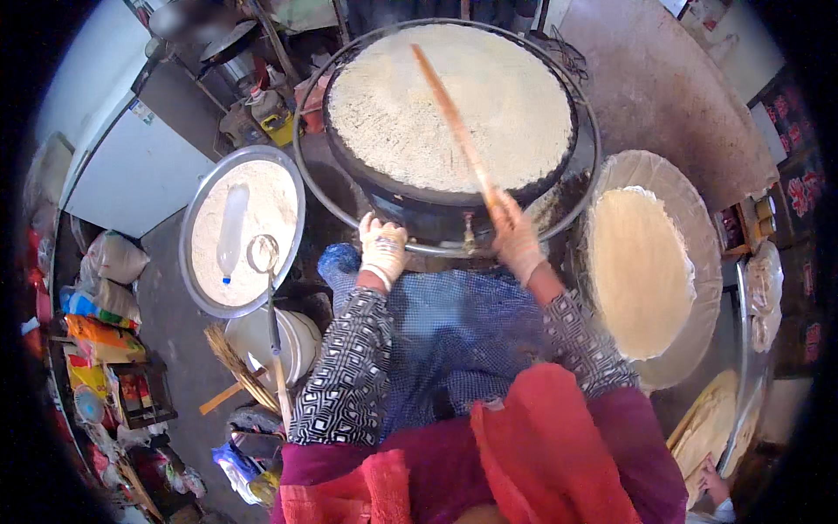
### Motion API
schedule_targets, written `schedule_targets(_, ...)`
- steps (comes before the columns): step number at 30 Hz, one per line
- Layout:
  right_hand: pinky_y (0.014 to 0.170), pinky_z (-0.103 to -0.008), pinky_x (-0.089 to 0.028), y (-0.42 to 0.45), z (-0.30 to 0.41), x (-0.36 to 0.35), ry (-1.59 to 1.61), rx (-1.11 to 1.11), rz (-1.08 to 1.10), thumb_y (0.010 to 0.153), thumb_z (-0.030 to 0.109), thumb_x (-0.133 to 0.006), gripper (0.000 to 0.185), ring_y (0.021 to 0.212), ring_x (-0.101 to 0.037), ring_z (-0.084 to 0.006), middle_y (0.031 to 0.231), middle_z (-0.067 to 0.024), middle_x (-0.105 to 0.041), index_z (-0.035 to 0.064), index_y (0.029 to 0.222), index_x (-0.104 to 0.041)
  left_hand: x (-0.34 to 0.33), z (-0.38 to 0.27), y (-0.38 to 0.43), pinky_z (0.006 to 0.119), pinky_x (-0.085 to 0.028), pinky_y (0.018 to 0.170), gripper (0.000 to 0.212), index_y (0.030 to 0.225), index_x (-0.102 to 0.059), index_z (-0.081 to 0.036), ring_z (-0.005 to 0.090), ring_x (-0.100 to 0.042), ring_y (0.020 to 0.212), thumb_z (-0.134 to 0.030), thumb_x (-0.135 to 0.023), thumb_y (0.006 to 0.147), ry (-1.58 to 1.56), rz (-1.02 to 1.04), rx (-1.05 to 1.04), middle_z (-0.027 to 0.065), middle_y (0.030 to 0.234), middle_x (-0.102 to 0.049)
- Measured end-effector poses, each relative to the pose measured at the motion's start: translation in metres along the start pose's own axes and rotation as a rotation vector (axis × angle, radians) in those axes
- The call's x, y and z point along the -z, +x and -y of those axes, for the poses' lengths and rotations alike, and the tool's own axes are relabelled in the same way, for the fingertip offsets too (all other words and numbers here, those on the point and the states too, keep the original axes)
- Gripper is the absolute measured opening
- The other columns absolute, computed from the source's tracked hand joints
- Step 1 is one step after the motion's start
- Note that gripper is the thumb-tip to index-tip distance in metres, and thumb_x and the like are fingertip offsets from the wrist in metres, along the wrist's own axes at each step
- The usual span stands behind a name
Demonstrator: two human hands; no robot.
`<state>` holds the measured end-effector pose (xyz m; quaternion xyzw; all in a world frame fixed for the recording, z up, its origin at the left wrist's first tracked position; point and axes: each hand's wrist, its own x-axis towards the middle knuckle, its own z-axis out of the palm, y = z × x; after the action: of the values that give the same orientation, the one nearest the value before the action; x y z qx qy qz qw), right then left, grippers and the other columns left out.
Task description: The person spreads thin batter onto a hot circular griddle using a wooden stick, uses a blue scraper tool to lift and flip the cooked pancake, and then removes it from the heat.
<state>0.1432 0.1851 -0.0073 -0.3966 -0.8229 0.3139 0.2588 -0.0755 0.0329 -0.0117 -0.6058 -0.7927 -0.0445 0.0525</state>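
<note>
A large round griddle, its black rim (366, 183) showing, carries a thin pale sheet of batter (393, 124) across nearly its whole top. My gloved right hand (516, 229) grips the near end of a long wooden scraper (452, 118), which slants over the batter toward the far left. My gloved left hand (383, 245) closes over the metal ring (314, 187) that surrounds the griddle. Beside the ring on the left is a metal basin (190, 275) of pale flour or batter. In it lie a plastic bottle (234, 229) and a long-handled ladle (264, 254).
At right, a stack of thin round flatbreads (638, 275) rests on a plastic-covered round tray (704, 314). A white bucket (301, 340) and a straw brush (239, 367) are at lower left. Another person's hand (713, 481) touches folded flatbread (707, 426) at lower right.
</note>
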Motion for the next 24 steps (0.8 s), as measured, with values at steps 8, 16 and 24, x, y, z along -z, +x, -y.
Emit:
schedule_targets(8, 0.081, -0.0472, -0.047, 0.059, -0.041, 0.105, -0.621, -0.315, 0.280, 0.095, 0.029, -0.041, 0.052, 0.091, -0.064, -0.0402, 0.098, -0.0257, -0.065, 0.0352, 0.145, -0.025, 0.009, -0.030, -0.012, 0.051, -0.026, 0.107, 0.028, 0.088, -0.066, -0.015, 0.0278, -0.057, 0.101, -0.033, -0.073, 0.068, -0.092, -0.013, -0.037, 0.0076, 0.091, -0.062)
schedule_targets(16, 0.056, -0.0321, -0.044, 0.031, -0.109, 0.006, 0.707, -0.569, -0.036, 0.096, 0.038, -0.053, 0.041, 0.061, -0.050, -0.0184, 0.077, -0.0040, -0.058, 0.0116, 0.128, -0.056, 0.025, 0.003, 0.009, 0.050, -0.021, 0.110, 0.026, 0.090, -0.074, -0.018, 0.0294, -0.056, 0.109, -0.032, -0.071, 0.069, 0.034, 0.258, 0.082, 0.0065, 0.098, -0.069)
schedule_targets(24, 0.093, -0.0320, -0.045, -0.016, 0.045, -0.057, -0.295, 0.098, 0.428, 0.098, 0.018, -0.048, 0.044, 0.113, -0.058, -0.0289, 0.127, -0.0203, -0.056, 0.0179, 0.140, -0.040, 0.002, -0.046, -0.015, 0.051, -0.027, 0.104, 0.035, 0.097, -0.067, -0.012, 0.0318, -0.054, 0.104, -0.035, -0.068, 0.070, -0.164, 0.039, -0.026, 0.0111, 0.094, -0.063)
